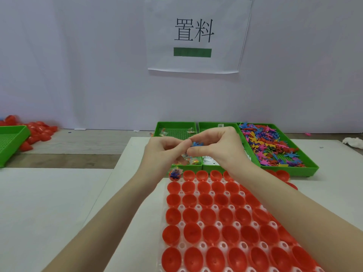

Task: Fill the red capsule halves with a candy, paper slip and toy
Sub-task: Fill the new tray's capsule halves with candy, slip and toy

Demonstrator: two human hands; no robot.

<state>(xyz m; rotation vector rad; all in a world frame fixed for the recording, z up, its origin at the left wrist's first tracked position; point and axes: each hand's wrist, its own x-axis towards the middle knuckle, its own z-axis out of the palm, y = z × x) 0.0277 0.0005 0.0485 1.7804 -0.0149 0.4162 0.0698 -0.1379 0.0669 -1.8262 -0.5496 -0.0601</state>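
At nine o'clock a loose heap of red capsule shells (pixel 37 132) lies beside a green tray (pixel 10 142), well away from the work. Toward the centre, the left hand (pixel 167 152) has its fingers curled, pinching at a small blue toy (pixel 195 144); a candy wrapper seems to sit under the fingertips, though blur makes that uncertain. Below it, at the rack's eleven o'clock corner, one filled capsule half (pixel 175 174) already holds a wrapped candy and a dark blue toy. The remaining red capsule halves (pixel 208 216) sit empty in the white rack (pixel 198 208). At twelve o'clock stand the candy tray (pixel 176 126), nearly bare, and the paper slip tray (pixel 211 163). The right hand (pixel 220 146) pinches the same blue toy from the other side. At two o'clock the toy tray (pixel 275 146) is heaped with coloured figures.

The likely risk is the small bundle slipping between two sets of fingertips and landing in the wrong cup or between cups. A slip may also be missed, since none is clearly visible in either hand.
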